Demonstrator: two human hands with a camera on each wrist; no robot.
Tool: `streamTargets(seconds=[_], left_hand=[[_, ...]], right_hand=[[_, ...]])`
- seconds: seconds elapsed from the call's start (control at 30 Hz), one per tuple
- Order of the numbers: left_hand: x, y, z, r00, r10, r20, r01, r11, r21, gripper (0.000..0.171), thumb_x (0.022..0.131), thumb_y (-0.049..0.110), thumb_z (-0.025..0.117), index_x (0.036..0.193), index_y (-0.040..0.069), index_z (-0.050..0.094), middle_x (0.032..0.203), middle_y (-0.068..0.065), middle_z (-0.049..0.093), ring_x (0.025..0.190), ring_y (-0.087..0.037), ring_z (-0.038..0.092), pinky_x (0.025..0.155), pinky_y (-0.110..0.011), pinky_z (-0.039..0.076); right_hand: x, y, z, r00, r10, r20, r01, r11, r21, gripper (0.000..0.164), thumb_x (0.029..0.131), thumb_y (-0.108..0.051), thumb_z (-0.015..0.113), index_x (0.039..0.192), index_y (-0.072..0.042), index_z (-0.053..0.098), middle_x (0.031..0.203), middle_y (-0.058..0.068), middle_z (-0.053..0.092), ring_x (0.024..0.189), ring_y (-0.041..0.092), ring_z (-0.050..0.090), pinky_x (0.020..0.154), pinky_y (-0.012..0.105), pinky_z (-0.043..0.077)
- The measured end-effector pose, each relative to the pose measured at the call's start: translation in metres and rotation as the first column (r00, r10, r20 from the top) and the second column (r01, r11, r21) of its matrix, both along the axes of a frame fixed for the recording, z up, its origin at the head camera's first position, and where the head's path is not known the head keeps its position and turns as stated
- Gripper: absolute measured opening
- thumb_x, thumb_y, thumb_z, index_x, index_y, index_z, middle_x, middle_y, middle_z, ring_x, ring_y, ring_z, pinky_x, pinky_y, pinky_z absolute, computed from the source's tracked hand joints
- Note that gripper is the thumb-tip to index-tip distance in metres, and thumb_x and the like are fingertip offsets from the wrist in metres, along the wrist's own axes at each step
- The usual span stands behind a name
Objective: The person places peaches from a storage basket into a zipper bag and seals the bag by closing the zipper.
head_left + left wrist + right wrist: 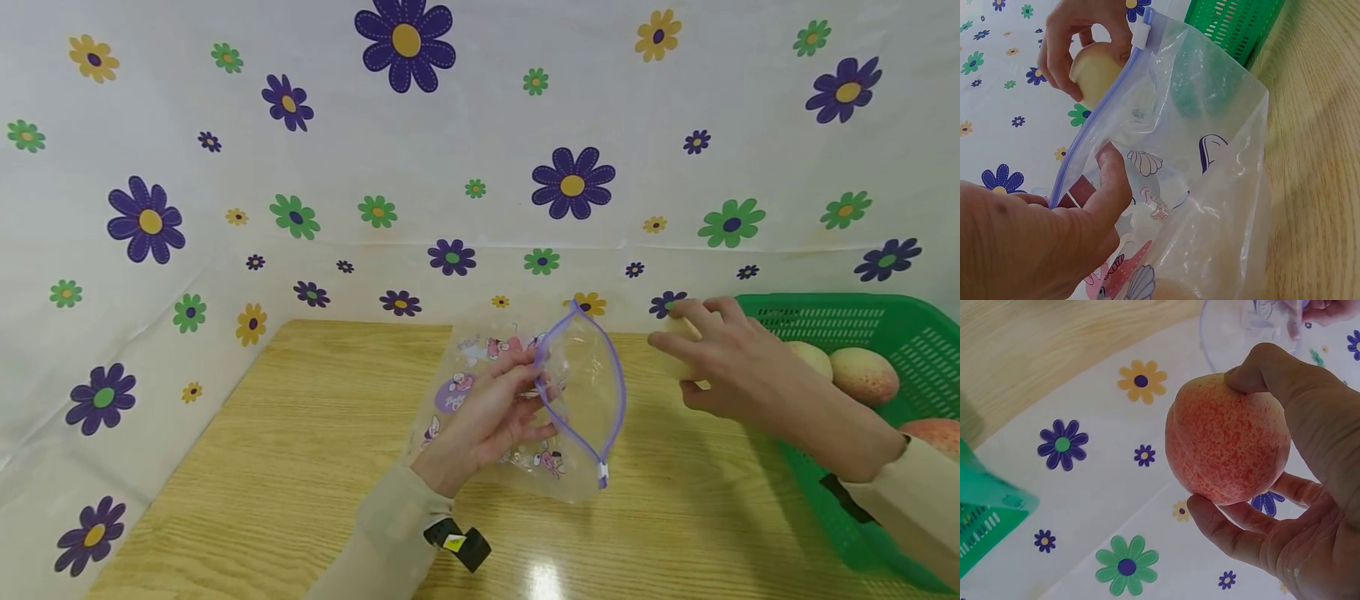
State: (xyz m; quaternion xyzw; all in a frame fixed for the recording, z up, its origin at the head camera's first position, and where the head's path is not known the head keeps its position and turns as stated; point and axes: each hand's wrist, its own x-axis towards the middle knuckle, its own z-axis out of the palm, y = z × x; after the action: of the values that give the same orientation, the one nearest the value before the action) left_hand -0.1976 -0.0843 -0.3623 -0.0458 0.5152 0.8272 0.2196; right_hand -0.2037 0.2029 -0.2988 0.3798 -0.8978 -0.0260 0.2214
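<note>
A clear zip bag (480,400) with a purple slider edge and printed cartoon figures is held up over the table by my left hand (495,417). Its mouth gapes toward the right, and the left fingers and thumb pinch one side of the rim, as the left wrist view (1085,212) of that hand shows. My right hand (727,358) grips a peach (1229,440), red-speckled on one side and pale yellow on the other. Thumb and fingers hold it from opposite sides, in the air just right of the bag's mouth.
A green plastic basket (817,500) stands at the right, under the right forearm, with several peaches (864,375) in it. The wooden table (262,467) runs back to a white flowered cloth (480,117) that hangs behind and at the left.
</note>
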Motion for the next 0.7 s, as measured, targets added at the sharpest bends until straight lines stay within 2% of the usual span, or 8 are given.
streamTargets(seconds=[0.1, 0.33, 0.7], left_hand=[[0.000, 0.000, 0.000, 1.000, -0.002, -0.005, 0.002, 1.000, 0.001, 0.022, 0.109, 0.017, 0.045, 0.129, 0.022, 0.053, 0.094, 0.007, 0.055, 0.086, -0.009, 0.062, 0.081, -0.045, 0.060], [0.000, 0.000, 0.000, 1.000, -0.002, -0.004, 0.002, 1.000, -0.009, 0.024, 0.109, 0.017, 0.044, 0.132, 0.021, 0.052, 0.096, 0.006, 0.055, 0.088, -0.009, 0.062, 0.082, -0.045, 0.059], [0.001, -0.001, 0.000, 1.000, -0.013, -0.004, 0.013, 1.000, -0.007, 0.032, 0.109, 0.017, 0.043, 0.140, 0.021, 0.049, 0.101, 0.005, 0.054, 0.092, -0.009, 0.062, 0.084, -0.044, 0.059]], right_hand=[[-0.001, -0.009, 0.000, 1.000, 0.020, 0.007, -0.019, 1.000, -0.017, 0.052, 0.069, -0.008, 0.084, 0.118, -0.015, 0.070, 0.122, 0.022, 0.062, 0.102, 0.047, 0.060, 0.080, 0.056, 0.058], [-0.004, -0.025, -0.001, 0.997, 0.072, 0.023, -0.071, 0.996, -0.056, 0.055, 0.069, -0.007, 0.083, 0.122, -0.016, 0.070, 0.119, 0.020, 0.061, 0.097, 0.044, 0.061, 0.074, 0.050, 0.058], [-0.008, -0.040, -0.008, 0.994, 0.102, 0.050, -0.100, 0.994, -0.039, 0.054, 0.070, -0.010, 0.087, 0.121, -0.015, 0.069, 0.121, 0.018, 0.062, 0.101, 0.041, 0.060, 0.078, 0.047, 0.059]])
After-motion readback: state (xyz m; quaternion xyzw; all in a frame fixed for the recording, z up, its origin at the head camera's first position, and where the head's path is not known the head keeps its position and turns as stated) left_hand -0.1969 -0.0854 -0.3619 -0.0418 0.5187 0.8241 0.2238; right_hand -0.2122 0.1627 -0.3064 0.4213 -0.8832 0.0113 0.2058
